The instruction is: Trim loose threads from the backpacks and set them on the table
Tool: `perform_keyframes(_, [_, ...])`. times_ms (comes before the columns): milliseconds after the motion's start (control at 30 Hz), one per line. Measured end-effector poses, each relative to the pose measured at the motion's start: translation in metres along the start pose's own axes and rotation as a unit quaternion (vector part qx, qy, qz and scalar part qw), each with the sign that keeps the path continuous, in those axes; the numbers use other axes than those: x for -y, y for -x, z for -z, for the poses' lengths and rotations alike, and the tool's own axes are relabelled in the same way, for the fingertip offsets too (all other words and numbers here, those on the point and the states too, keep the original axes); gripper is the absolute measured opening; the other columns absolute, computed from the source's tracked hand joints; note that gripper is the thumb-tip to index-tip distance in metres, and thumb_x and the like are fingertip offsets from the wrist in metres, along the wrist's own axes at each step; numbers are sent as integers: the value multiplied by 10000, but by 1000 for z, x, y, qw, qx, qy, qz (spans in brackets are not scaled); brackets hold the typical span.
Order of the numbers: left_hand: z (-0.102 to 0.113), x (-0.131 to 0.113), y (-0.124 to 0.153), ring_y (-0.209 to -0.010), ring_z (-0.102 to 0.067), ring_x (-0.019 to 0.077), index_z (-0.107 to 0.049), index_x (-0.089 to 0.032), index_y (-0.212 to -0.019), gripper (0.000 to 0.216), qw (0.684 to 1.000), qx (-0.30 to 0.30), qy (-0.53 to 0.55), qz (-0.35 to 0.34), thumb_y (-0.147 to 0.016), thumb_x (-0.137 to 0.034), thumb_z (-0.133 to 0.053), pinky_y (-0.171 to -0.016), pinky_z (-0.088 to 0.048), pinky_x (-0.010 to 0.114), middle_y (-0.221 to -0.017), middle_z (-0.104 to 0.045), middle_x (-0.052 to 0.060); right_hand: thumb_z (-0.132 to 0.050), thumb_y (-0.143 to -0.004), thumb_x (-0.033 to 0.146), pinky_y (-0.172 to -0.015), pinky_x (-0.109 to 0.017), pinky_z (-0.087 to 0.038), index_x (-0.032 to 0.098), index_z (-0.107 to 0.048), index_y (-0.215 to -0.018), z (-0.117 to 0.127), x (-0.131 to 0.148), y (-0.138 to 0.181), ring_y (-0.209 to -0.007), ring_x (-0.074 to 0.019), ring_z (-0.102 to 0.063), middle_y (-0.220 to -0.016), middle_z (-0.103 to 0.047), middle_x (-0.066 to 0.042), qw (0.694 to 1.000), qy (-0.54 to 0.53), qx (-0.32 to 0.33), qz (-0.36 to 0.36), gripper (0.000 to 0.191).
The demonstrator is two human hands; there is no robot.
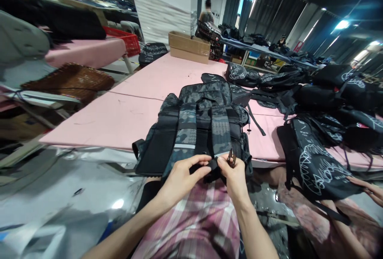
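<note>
A dark camouflage backpack (206, 99) lies on the pink table, its two shoulder straps facing up and their lower ends toward me. At its near edge, my left hand (182, 175) pinches a short black piece of webbing strap (212, 166) between thumb and fingers. Close beside it, my right hand (233, 171) grips the same webbing. Small dark thread snips (231, 158) stick up from the right hand, tucked against the fingers. The exact spot where the fingertips meet the webbing is partly hidden.
Black backpacks with white line drawings (317, 163) crowd the table's right side, one held by another person's hand (369, 189). A cardboard box (189, 48) stands at the far end of the pink table (119, 119). Left are a woven seat mat (70, 79) and a red crate (124, 40).
</note>
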State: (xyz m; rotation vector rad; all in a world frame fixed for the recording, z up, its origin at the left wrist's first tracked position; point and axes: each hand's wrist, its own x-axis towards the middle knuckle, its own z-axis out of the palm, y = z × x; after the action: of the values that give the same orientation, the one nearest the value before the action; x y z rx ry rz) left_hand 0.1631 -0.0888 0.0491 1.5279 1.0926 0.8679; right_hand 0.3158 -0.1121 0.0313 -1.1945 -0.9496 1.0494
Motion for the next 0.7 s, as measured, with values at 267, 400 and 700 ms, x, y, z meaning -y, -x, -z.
perform_keyframes(267, [-22,-7,-4,-580,-592,128,-683,-160,-752,202,997,-73,30,-17,-728,-345,-604,-558,-467,198,-670,-665,12,-668,-699,321,-499,-210,-390,138,-593,-619,0,4,2,-510,-93,-466,-547,-532,21,999,13,40,-7,213])
perform_keyframes(400, [-24,5,-4,-557,-586,121,-629,-177,-757,223,996,-82,-16,-37,-793,-377,-538,-511,-453,185,-653,-632,-9,-636,-721,296,-540,-221,-409,148,-605,-648,2,1,1,-569,-118,-515,-599,-568,10,994,109,11,12,168])
perform_keyframes(700, [-32,15,-7,-521,-541,100,-566,-191,-831,223,991,-88,-94,-47,-865,-354,-418,-482,-404,173,-658,-584,-12,-506,-864,189,-705,-301,-434,174,-585,-1010,22,-4,35,-758,-179,-578,-868,-657,-67,841,441,-55,309,166])
